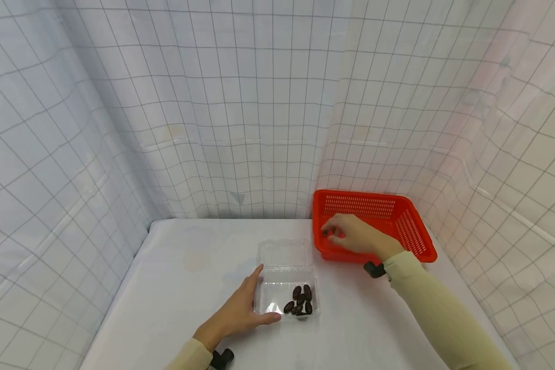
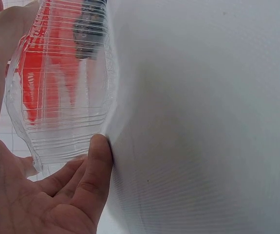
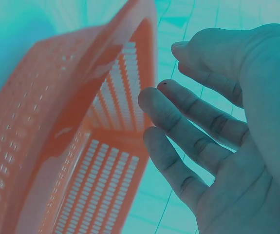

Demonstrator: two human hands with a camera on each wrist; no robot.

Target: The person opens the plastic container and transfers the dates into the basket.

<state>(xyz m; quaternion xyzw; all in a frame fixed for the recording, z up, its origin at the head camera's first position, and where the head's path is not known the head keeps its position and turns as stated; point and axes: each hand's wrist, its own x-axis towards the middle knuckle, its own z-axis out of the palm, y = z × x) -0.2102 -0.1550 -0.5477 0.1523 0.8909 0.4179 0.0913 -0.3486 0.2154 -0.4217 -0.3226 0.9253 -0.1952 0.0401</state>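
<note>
A clear plastic clamshell box (image 1: 273, 294) lies on the table with its lid (image 1: 284, 253) folded back. Several dark brown oval pieces resembling dates (image 1: 297, 293) are gathered in its right half. My left hand (image 1: 240, 307) grips the box's left end, thumb along the near edge and fingers at the far left corner. Over the left part of a red basket (image 1: 367, 200), my right hand (image 1: 351, 235) hangs with fingers loosely bent. A small dark piece (image 1: 325, 233) shows beside its fingertips. In the right wrist view, no object is visible between the fingers.
The basket has slotted walls and stands at the table's back right. White table cloth (image 1: 199, 272) extends left of the box. Gridded white curtains (image 1: 240, 128) enclose the back and both sides.
</note>
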